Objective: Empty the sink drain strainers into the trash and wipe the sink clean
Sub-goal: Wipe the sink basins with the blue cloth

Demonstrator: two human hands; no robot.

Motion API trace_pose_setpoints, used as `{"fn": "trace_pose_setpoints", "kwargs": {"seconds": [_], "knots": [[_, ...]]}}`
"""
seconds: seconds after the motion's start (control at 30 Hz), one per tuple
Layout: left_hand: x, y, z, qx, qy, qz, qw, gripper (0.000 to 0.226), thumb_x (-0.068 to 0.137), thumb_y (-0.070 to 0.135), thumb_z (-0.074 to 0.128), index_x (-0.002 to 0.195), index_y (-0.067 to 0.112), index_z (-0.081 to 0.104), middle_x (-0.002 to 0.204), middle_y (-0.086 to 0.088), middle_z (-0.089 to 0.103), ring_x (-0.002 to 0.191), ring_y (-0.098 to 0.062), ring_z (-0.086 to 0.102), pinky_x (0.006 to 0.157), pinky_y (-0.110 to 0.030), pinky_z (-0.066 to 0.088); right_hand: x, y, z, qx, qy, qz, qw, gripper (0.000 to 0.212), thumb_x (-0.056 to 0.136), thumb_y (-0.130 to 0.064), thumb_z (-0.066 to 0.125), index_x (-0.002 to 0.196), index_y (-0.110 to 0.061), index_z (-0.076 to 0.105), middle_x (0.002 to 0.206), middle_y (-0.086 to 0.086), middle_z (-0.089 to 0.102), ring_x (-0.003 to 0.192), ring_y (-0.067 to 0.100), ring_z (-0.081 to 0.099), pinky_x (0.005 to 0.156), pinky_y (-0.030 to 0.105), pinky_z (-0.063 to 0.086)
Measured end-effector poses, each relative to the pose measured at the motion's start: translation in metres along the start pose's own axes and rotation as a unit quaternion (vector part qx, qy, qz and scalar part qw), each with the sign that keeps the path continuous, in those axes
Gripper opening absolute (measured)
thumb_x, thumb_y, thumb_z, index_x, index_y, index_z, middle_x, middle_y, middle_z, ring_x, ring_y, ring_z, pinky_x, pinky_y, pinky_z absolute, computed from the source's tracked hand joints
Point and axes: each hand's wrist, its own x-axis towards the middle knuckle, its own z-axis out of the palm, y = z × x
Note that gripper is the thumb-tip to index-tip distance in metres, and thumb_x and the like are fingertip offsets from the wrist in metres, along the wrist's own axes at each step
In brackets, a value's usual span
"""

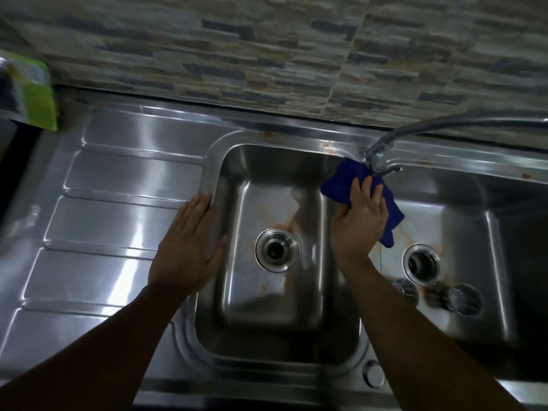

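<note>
A steel double sink fills the view. The left basin [299, 203] has orange stains around its open drain [277, 250]. The right basin [468, 221] has an open drain [422, 261] too, with two round strainers [404, 289] [462, 298] lying on its floor near the front. My right hand [360, 218] grips a blue cloth [344, 182] on the divider between the basins, just below the tap [382, 164]. My left hand [189, 241] lies flat, fingers apart, on the left rim of the left basin.
A ribbed steel drainboard [112, 209] stretches to the left. A green-edged object [38, 93] stands at the far left against the stone-pattern tiled wall [267, 48]. The tap's hose [462, 124] runs off to the right.
</note>
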Motion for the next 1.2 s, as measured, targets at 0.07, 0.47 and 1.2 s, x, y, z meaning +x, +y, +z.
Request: {"fn": "trace_pose_setpoints", "kwargs": {"seconds": [0.07, 0.47, 1.2], "knots": [[0.000, -0.002, 0.002, -0.002, 0.006, 0.005, 1.000, 0.073, 0.100, 0.051, 0.039, 0.155, 0.002, 0.036, 0.163, -0.015, 0.033, 0.155, -0.027, 0.024, 0.127, -0.046, 0.024, 0.006, -0.010, 0.004, -0.005, -0.001, 0.016, 1.000, 0.054, 0.093, -0.010, 0.050, 0.146, -0.010, 0.044, 0.155, 0.011, 0.040, 0.147, 0.033, 0.028, 0.122, 0.046, 0.021], [0.002, -0.006, 0.006, -0.003, 0.030, 0.021, 0.999, 0.073, 0.103, 0.055, 0.030, 0.153, 0.003, 0.039, 0.164, -0.014, 0.033, 0.155, -0.026, 0.025, 0.126, -0.047, 0.026, 0.025, -0.053, 0.004, 0.114, 0.025, 0.140, 0.983, 0.057, 0.093, -0.005, 0.051, 0.149, -0.018, 0.042, 0.159, 0.006, 0.033, 0.150, 0.034, 0.021, 0.123, 0.047, 0.017], [0.002, -0.006, 0.008, -0.005, 0.047, 0.017, 0.999, 0.069, 0.103, 0.052, 0.031, 0.153, 0.005, 0.040, 0.164, -0.011, 0.033, 0.155, -0.023, 0.024, 0.127, -0.044, 0.024, 0.047, -0.097, 0.030, 0.189, -0.054, -0.135, 0.971, 0.055, 0.089, -0.002, 0.060, 0.142, -0.018, 0.053, 0.153, 0.008, 0.043, 0.143, 0.029, 0.038, 0.119, 0.043, 0.031]]}}
